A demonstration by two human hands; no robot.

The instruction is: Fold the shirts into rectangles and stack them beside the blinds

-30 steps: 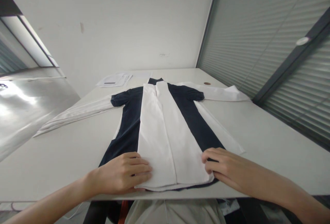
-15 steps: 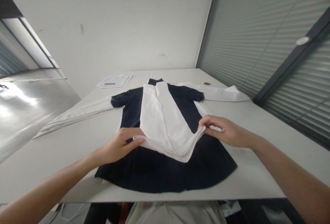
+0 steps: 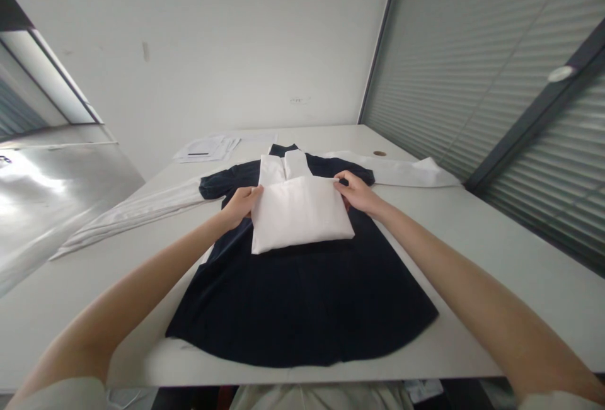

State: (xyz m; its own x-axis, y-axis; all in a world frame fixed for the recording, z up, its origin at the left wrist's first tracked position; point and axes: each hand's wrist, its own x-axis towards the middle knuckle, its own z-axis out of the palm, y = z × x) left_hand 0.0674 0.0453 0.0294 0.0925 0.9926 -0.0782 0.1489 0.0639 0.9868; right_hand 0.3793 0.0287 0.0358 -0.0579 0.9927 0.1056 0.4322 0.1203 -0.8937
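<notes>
My left hand (image 3: 241, 205) pinches the left end of the turned-up edge of a white folded garment (image 3: 302, 216). Opposite it, my right hand (image 3: 357, 193) grips the right end of the same edge between thumb and fingers. The garment is doubled over on itself, its lower half lying over the upper part, with two flaps showing at the far end. Beneath it a dark navy short-sleeved shirt (image 3: 302, 309) is spread flat, collar away from me and curved hem towards me.
White cloth stretches out from under the navy shirt on both sides, a long left piece (image 3: 132, 215) and a right piece (image 3: 416, 172). Papers (image 3: 208, 148) lie at the back left of the white table (image 3: 501, 233). A small brown disc (image 3: 379, 153) is at the back right, near window blinds.
Both hands have moved away from me and closer together, carrying the near edge of the white garment up and over. More of the navy shirt's lower part shows.
</notes>
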